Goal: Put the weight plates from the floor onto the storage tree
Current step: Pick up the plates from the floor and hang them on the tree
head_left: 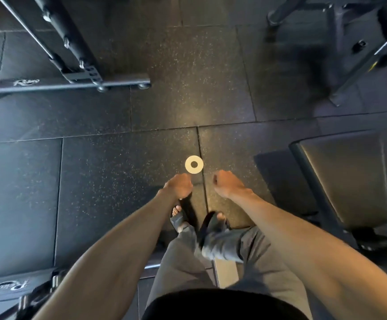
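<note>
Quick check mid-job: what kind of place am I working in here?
Most likely a gym: speckled rubber floor tiles, a small white weight plate lying on them, a steel rack base and a padded bench.

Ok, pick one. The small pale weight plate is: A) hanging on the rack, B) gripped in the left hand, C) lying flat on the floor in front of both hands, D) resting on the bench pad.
C: the pale plate lies flat on the dark rubber floor, just beyond the left hand and right hand.

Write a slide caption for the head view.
Left hand and right hand reach toward a pale weight plate lying flat on the speckled rubber floor.
</note>
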A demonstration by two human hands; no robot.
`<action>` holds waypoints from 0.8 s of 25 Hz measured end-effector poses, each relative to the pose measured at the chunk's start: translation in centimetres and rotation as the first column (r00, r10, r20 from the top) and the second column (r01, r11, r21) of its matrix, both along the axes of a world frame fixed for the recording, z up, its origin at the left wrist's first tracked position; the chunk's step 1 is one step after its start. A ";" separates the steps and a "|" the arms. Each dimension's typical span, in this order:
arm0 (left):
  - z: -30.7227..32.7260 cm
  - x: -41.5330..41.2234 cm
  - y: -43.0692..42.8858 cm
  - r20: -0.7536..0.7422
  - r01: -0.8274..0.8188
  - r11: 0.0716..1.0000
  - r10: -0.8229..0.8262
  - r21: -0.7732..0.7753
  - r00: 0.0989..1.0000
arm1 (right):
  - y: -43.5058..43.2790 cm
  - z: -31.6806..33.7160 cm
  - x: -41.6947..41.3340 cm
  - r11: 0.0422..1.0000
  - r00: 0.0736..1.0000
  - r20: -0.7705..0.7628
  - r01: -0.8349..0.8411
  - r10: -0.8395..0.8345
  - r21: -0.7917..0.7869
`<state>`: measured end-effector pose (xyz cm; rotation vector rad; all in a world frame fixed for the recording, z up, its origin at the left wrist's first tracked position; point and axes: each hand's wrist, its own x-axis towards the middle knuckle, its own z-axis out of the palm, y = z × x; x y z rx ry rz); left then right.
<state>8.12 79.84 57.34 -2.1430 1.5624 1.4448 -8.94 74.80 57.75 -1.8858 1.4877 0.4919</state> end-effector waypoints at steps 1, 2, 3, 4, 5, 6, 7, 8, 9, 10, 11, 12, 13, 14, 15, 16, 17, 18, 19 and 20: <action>-0.5 0.3 -1.4 -0.009 -0.012 1.000 0.012 0.015 1.000 | -1.6 -1.1 0.5 1.000 1.000 -0.020 -0.019 0.019 0.024; -1.3 0.7 -2.7 -0.013 -0.038 0.999 0.039 0.019 0.999 | -3.0 -2.2 0.9 0.998 0.999 -0.026 -0.043 0.044 0.044; -2.3 1.0 -3.9 -0.012 -0.073 0.997 0.073 0.020 0.997 | -4.5 -3.5 1.3 0.996 0.998 -0.029 -0.062 0.064 0.067; -3.5 1.2 -5.0 -0.003 -0.103 0.995 0.103 0.018 0.995 | -5.9 -4.9 1.7 0.992 0.995 -0.025 -0.091 0.093 0.084; -5.2 1.5 -6.4 0.006 -0.136 0.991 0.136 0.015 0.991 | -7.7 -6.6 2.3 0.988 0.991 -0.024 -0.125 0.128 0.095; -7.1 1.6 -7.7 0.011 -0.172 0.985 0.172 0.022 0.985 | -9.2 -8.6 2.5 0.983 0.988 -0.029 -0.148 0.152 0.108; -9.3 1.6 -8.7 0.014 -0.209 0.977 0.209 0.033 0.978 | -10.4 -10.7 2.6 0.978 0.984 -0.046 -0.167 0.174 0.125; -11.7 1.6 -9.8 0.029 -0.248 0.968 0.247 0.042 0.969 | -11.9 -13.2 2.6 0.970 0.976 -0.057 -0.200 0.209 0.136; -14.4 1.5 -10.8 0.055 -0.278 0.959 0.275 0.048 0.960 | -13.2 -16.0 2.6 0.961 0.966 -0.066 -0.237 0.248 0.145; -17.6 1.2 -11.9 0.078 -0.307 0.950 0.302 0.055 0.950 | -14.7 -19.5 2.4 0.950 0.956 -0.068 -0.275 0.287 0.149; -20.6 0.8 -12.8 0.098 -0.329 0.942 0.323 0.061 0.941 | -15.9 -22.6 2.1 0.946 0.953 -0.064 -0.286 0.298 0.150; -23.7 0.3 -13.5 0.112 -0.337 0.939 0.328 0.073 0.938 | -16.9 -25.8 1.8 0.945 0.952 -0.058 -0.287 0.299 0.153; -26.9 -0.3 -14.2 0.121 -0.325 0.942 0.314 0.086 0.942 | -17.8 -29.1 1.5 0.939 0.945 -0.069 -0.305 0.319 0.159; -29.9 -0.8 -14.8 0.128 -0.300 0.948 0.286 0.102 0.949 | -18.4 -32.0 1.3 0.930 0.936 -0.074 -0.329 0.344 0.161; -33.5 -1.3 -15.3 0.133 -0.271 0.956 0.256 0.110 0.958 | -18.8 -35.3 1.2 0.918 0.922 -0.082 -0.361 0.378 0.166; -36.8 -1.6 -15.8 0.139 -0.251 0.962 0.235 0.106 0.962 | -19.1 -38.5 1.0 0.902 0.906 -0.084 -0.397 0.415 0.171; -40.0 -1.8 -16.2 0.146 -0.233 0.967 0.218 0.099 0.965 | -19.3 -41.1 1.1 0.889 0.894 -0.086 -0.420 0.440 0.181; -43.2 -2.1 -16.3 0.159 -0.211 0.973 0.195 0.094 0.968 | -19.3 -43.7 1.1 0.875 0.879 -0.086 -0.448 0.468 0.184; -46.3 -2.3 -16.5 0.173 -0.190 0.978 0.173 0.087 0.970 | -19.4 -46.3 1.3 0.864 0.867 -0.078 -0.475 0.492 0.169; -49.3 -2.7 -16.6 0.186 -0.167 0.982 0.149 0.084 0.971 | -19.3 -49.3 1.4 0.850 0.853 -0.070 -0.503 0.517 0.154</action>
